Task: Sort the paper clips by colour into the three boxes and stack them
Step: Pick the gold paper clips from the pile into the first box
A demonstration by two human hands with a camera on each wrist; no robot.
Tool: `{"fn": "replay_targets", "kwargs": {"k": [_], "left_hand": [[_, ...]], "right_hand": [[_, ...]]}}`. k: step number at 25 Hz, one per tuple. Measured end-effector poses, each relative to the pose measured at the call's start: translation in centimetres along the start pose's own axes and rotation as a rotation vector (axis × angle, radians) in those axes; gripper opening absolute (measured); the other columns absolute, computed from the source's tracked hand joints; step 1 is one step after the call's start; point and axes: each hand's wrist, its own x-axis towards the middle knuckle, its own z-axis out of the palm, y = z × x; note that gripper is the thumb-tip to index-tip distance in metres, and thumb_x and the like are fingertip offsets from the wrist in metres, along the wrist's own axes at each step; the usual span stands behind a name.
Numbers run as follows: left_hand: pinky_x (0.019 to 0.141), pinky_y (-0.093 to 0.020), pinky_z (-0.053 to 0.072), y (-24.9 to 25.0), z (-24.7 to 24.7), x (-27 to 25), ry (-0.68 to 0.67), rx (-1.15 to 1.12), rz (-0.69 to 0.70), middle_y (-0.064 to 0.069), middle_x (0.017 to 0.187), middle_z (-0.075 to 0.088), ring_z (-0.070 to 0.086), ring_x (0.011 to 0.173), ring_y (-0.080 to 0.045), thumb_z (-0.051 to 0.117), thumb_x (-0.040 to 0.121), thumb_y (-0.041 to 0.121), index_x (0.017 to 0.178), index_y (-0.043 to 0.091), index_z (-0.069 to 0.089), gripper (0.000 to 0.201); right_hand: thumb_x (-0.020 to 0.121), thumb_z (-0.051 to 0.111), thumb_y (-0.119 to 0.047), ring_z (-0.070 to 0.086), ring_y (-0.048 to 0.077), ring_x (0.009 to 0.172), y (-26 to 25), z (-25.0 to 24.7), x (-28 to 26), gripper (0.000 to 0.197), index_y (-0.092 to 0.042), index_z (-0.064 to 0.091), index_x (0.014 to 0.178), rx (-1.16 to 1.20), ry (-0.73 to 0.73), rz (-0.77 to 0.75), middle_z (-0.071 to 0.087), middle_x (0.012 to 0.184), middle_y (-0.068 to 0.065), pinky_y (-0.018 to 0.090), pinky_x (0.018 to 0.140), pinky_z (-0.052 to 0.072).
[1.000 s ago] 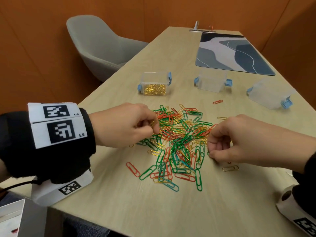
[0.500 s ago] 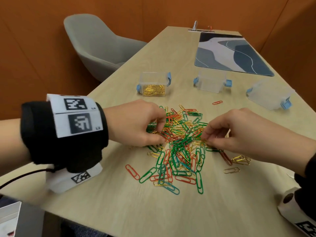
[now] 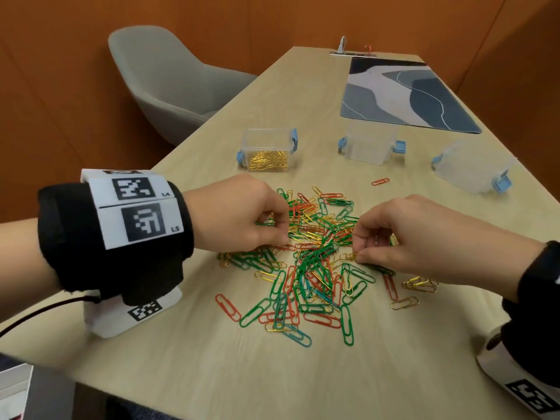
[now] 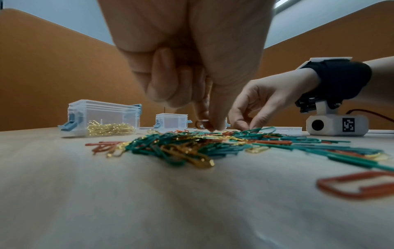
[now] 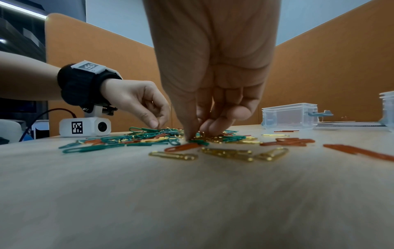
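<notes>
Gold, green and red paper clips [image 3: 315,262] lie in a loose pile mid-table [image 3: 212,374]. Left hand [image 3: 242,212], fingers curled, pinches clips at the pile's left edge; which colour cannot be told. Right hand [image 3: 403,230] pinches a gold clip [image 3: 351,256] at the right edge. Left box [image 3: 268,150] holds gold clips; middle box [image 3: 369,144] and right box [image 3: 472,168] stand beyond the pile, apart from each other.
</notes>
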Motion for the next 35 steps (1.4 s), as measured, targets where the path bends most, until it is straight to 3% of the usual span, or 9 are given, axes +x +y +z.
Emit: {"fn": "replay_targets", "kwargs": {"k": [6,10,14,19,24,27,29,33,35], "left_hand": [[0.048,-0.009,0.032,0.2,-0.1,0.0,0.045,-0.160,-0.013,0.015,0.040,0.049,0.044,0.045,-0.002,0.068,0.081,0.028,0.079,0.022,0.071,0.007],[0.065,-0.030,0.047,0.2,-0.7,0.0,0.049,-0.274,-0.106,-0.006,0.065,0.068,0.050,0.056,-0.016,0.071,0.078,0.031,0.085,0.021,0.076,0.013],[0.038,-0.014,0.027,0.5,-1.4,-0.2,-0.196,-0.630,-0.360,0.000,0.056,0.043,0.031,0.044,-0.006,0.060,0.086,0.026,0.078,0.016,0.070,0.016],[0.037,-0.013,0.031,1.2,-1.0,0.5,-0.295,-1.091,-0.473,0.001,0.063,0.043,0.039,0.052,-0.007,0.042,0.095,0.017,0.072,0.011,0.053,0.026],[0.039,-0.011,0.034,2.3,-0.6,0.5,-0.275,-1.042,-0.441,0.002,0.056,0.050,0.044,0.044,-0.004,0.048,0.094,0.016,0.067,0.012,0.058,0.029],[0.039,-0.013,0.027,1.7,-0.9,0.4,-0.117,-0.704,-0.430,0.008,0.044,0.038,0.032,0.038,-0.003,0.060,0.088,0.021,0.071,0.013,0.072,0.022],[0.039,-0.014,0.028,1.6,-0.8,0.5,-0.080,-0.686,-0.418,0.008,0.048,0.038,0.032,0.041,-0.004,0.055,0.092,0.026,0.080,0.010,0.072,0.027],[0.040,-0.013,0.042,3.3,-0.2,1.1,-0.341,-1.168,-0.450,-0.004,0.065,0.057,0.051,0.050,-0.009,0.037,0.099,0.026,0.083,0.006,0.060,0.034],[0.040,-0.014,0.044,4.0,0.0,1.4,-0.439,-1.251,-0.440,-0.005,0.065,0.058,0.054,0.049,-0.010,0.035,0.098,0.027,0.083,0.006,0.059,0.035]], "right_hand": [[0.080,0.069,-0.018,0.058,-0.002,0.074,-0.2,-0.2,0.0,0.013,-0.030,0.065,0.074,0.115,0.066,-0.034,0.067,0.071,-0.011,0.007,0.067,0.044],[0.084,0.065,-0.024,0.055,-0.009,0.074,-0.4,-0.3,-0.1,0.008,-0.028,0.072,0.084,0.152,0.145,-0.063,0.062,0.064,-0.017,0.000,0.058,0.038],[0.083,0.065,-0.027,0.054,-0.012,0.070,-0.7,-0.2,-0.3,0.008,-0.027,0.073,0.083,0.181,0.173,-0.140,0.062,0.066,-0.017,0.001,0.059,0.036],[0.079,0.065,-0.029,0.057,0.005,0.062,-1.1,-0.3,-0.6,0.007,-0.033,0.069,0.076,0.318,0.244,-0.256,0.066,0.068,-0.013,0.017,0.059,0.045],[0.080,0.066,-0.027,0.056,0.015,0.059,-1.0,-0.3,-0.6,0.008,-0.033,0.069,0.077,0.355,0.284,-0.320,0.066,0.072,-0.013,0.031,0.061,0.047],[0.079,0.066,-0.029,0.057,0.017,0.061,-0.8,-0.2,-0.4,0.005,-0.033,0.070,0.078,0.357,0.281,-0.326,0.067,0.074,-0.013,0.029,0.062,0.047],[0.079,0.068,-0.028,0.059,0.011,0.063,-0.8,-0.2,-0.4,0.004,-0.029,0.072,0.081,0.369,0.296,-0.362,0.069,0.073,-0.010,0.024,0.063,0.048],[0.079,0.068,-0.024,0.065,0.004,0.065,-1.9,-0.1,-0.6,0.010,-0.019,0.074,0.084,0.424,0.324,-0.500,0.071,0.072,-0.008,0.010,0.065,0.047],[0.081,0.067,-0.026,0.064,0.002,0.063,-2.0,-0.1,-0.8,0.012,-0.017,0.074,0.084,0.407,0.317,-0.479,0.070,0.069,-0.007,0.008,0.063,0.046]]}}
